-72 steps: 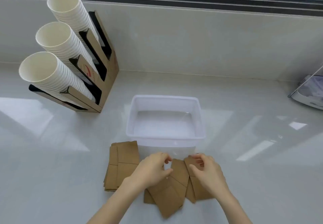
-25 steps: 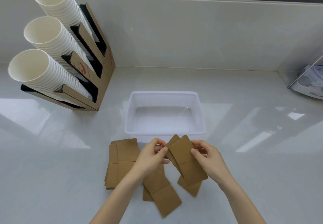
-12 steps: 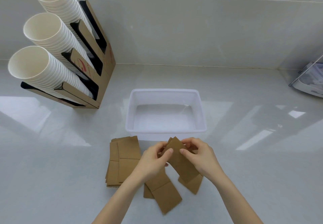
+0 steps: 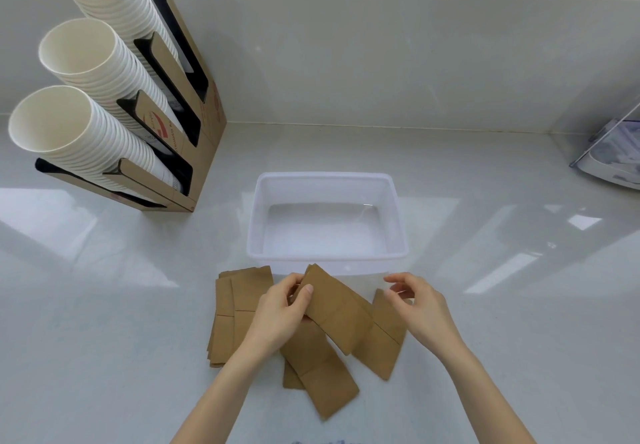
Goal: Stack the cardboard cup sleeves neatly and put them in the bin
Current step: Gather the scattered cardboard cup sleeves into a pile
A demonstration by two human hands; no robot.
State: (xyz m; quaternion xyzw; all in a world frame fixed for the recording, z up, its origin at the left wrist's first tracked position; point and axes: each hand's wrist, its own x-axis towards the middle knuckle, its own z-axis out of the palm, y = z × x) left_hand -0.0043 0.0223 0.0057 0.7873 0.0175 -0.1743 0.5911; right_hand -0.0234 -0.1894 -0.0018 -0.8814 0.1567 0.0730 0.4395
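Observation:
My left hand (image 4: 280, 308) pinches the upper end of a few flat brown cardboard sleeves (image 4: 339, 308), held tilted just above the counter. My right hand (image 4: 420, 301) hovers to their right, fingers apart, holding nothing. Loose sleeves lie under my hands: one at the right (image 4: 382, 346) and a couple pointing toward me (image 4: 325, 384). A squared-up pile of sleeves (image 4: 237, 308) rests to the left. The translucent white bin (image 4: 327, 180) stands just behind, with nothing in it.
A cardboard dispenser (image 4: 204, 104) with three slanted stacks of white paper cups (image 4: 79, 124) stands at the back left. A clear-lidded appliance (image 4: 613, 159) sits at the right edge. The wall runs behind the white counter (image 4: 502, 305).
Both hands lifted sleeves off the counter and squared them together. Now my right hand has let go and moved right, while my left hand keeps the sleeves.

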